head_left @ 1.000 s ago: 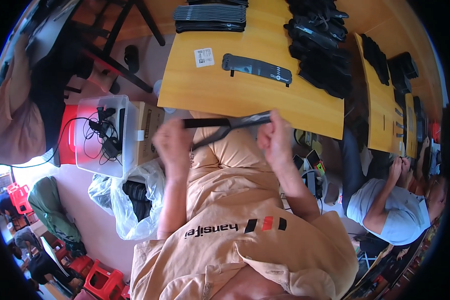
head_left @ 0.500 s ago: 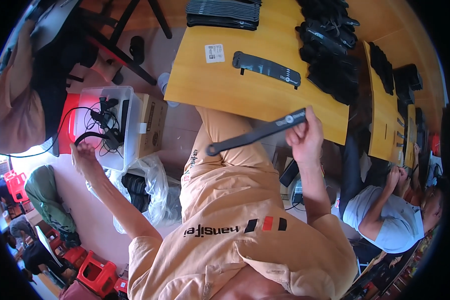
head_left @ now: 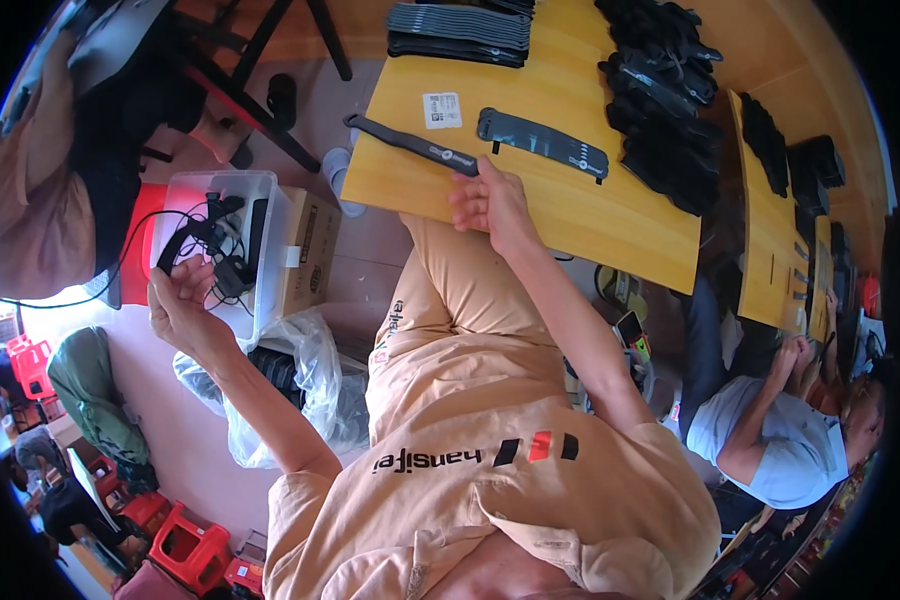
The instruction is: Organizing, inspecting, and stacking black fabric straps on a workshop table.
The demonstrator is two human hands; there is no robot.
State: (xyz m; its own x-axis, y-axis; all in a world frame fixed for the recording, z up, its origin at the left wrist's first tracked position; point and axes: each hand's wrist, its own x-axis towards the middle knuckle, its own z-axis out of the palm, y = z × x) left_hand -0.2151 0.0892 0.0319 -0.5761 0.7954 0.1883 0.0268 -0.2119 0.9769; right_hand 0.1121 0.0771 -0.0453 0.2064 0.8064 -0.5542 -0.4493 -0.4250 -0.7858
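Observation:
My right hand (head_left: 498, 207) pinches one end of a long black strap (head_left: 410, 146) with a pale printed mark. The strap stretches left over the near left part of the yellow table (head_left: 395, 190). A wider dark grey strap (head_left: 545, 143) with small black tabs lies flat on the table just beyond that hand. Over at the left, my left hand (head_left: 185, 305) is closed on a dark, narrow strap-like piece (head_left: 175, 250), by the clear plastic bin (head_left: 268, 240). Inside the bin are black cables and small black devices (head_left: 232, 275); the held piece partly overlaps them.
Stacked straps (head_left: 458, 35) and a heap of black straps (head_left: 660, 120) occupy the far table. A white label (head_left: 442, 110) sticks to its top. Beside the bin stand a cardboard box (head_left: 310, 250) and a clear plastic bag (head_left: 315, 370). People sit at left and right.
My right hand has moved forward and left, carrying the black strap from above my lap to over the table. My left hand has shifted slightly right, its dark piece now pointing upward.

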